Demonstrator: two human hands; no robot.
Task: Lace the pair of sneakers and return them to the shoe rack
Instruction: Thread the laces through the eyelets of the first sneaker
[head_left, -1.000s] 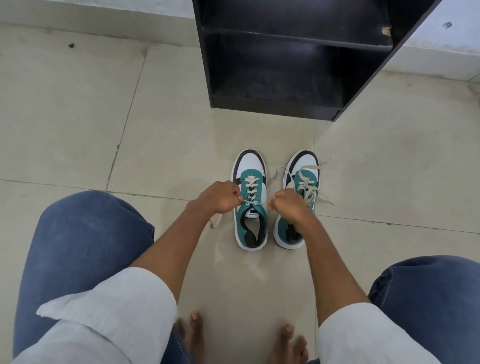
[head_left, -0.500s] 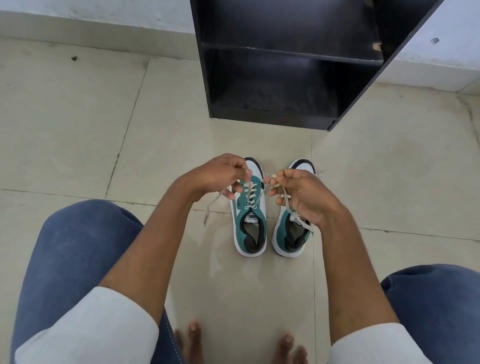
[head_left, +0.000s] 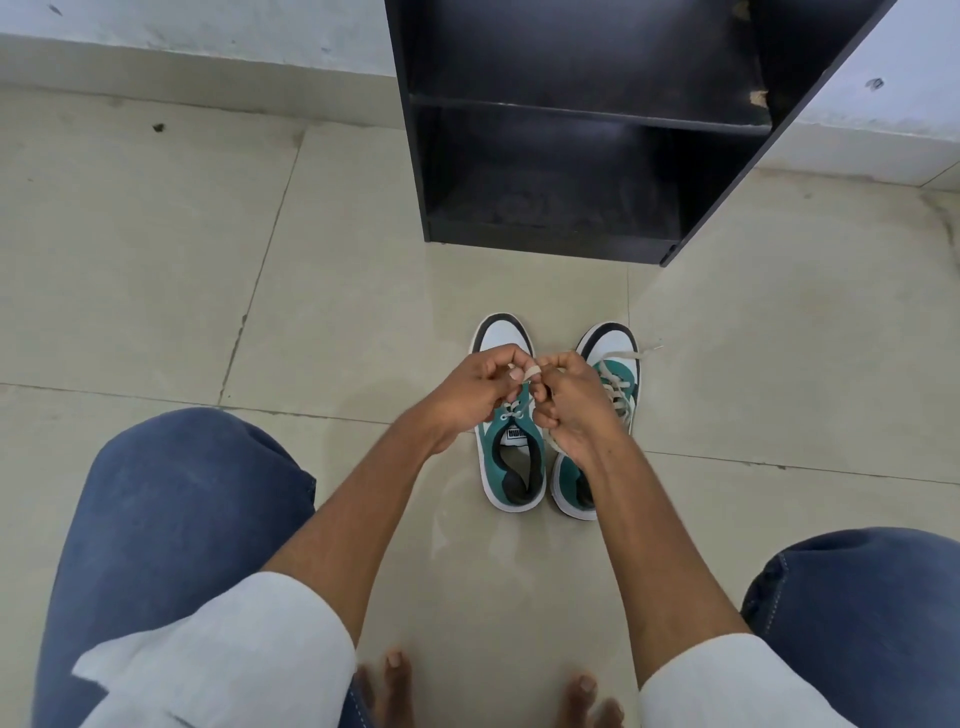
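Our left hand (head_left: 475, 395) and right hand (head_left: 574, 402) pinch the lace (head_left: 530, 372) above the left sneaker (head_left: 511, 457), toe toward the shoe rack (head_left: 545, 244) just ahead on the floor

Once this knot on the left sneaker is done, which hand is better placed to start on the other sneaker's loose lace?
Probably the right hand: it hovers directly over the right sneaker, whose loose lace trails further right.
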